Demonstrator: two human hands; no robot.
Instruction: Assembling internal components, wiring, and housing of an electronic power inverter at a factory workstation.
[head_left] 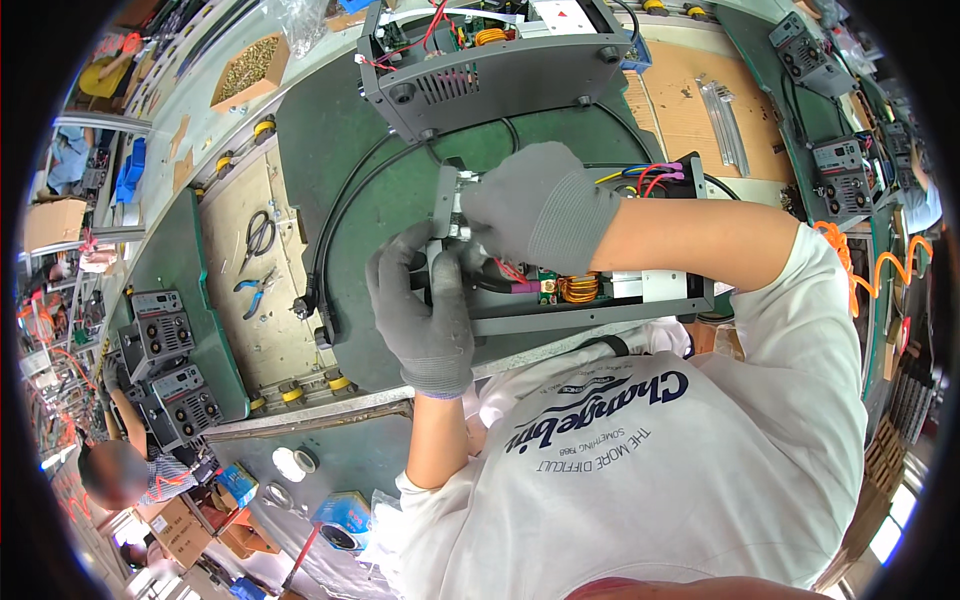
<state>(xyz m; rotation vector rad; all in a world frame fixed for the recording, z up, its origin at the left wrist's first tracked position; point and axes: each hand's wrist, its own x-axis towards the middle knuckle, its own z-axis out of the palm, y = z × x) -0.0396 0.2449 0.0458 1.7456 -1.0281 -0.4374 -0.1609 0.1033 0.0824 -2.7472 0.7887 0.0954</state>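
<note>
An open dark grey metal chassis [590, 318] lies in front of me, with a copper coil [580, 289], red wires and a green circuit board inside. My left hand [425, 325], in a grey glove, is closed around the lower part of its left end panel [445, 205], thumb and fingers on either side. My right hand [545, 205], gloved too, is closed against the inner side of that panel, beside silver metal fittings [460, 222]. Its fingertips are partly hidden, so what they pinch does not show.
Beyond stands a second open device [490, 80] on the green mat [330, 120]; black cables [335, 215] curve across it. To the left lie scissors [260, 235] and blue-handled pliers [255, 292]. A box of small screws [250, 70] and metal strips [725, 125] sit farther off. A co-worker [120, 470] is at lower left.
</note>
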